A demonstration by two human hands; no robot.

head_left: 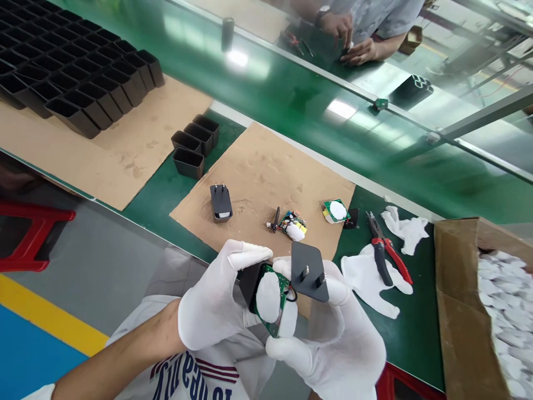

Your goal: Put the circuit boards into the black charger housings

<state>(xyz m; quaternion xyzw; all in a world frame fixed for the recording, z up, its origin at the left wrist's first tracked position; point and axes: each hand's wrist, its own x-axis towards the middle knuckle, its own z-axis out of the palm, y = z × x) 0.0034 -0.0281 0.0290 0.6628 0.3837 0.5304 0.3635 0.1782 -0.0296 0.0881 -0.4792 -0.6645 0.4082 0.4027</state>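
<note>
My gloved left hand (214, 303) is closed around a black plastic charger case (249, 283). A green circuit board (273, 328) with a white pad (268, 297) sits partly inside the case's opening. My gloved right hand (333, 339) grips the board's outer end and a black plug cover (307, 272) with two metal prongs, joined to the board by short wires. On the brown cardboard (266, 161) beyond lie a charger (221, 203) with its prongs up, a loose board with parts (292, 225), and another board with a white pad (336, 211).
Three or more black cases (189, 161) stand left of the cardboard, with many more (83, 105) behind. Red-handled pliers (387, 250) lie on a white glove (370, 283) at right. A carton (462, 311) holds white pads. Across a clear partition, a co-worker's hands (350, 41) handle something small.
</note>
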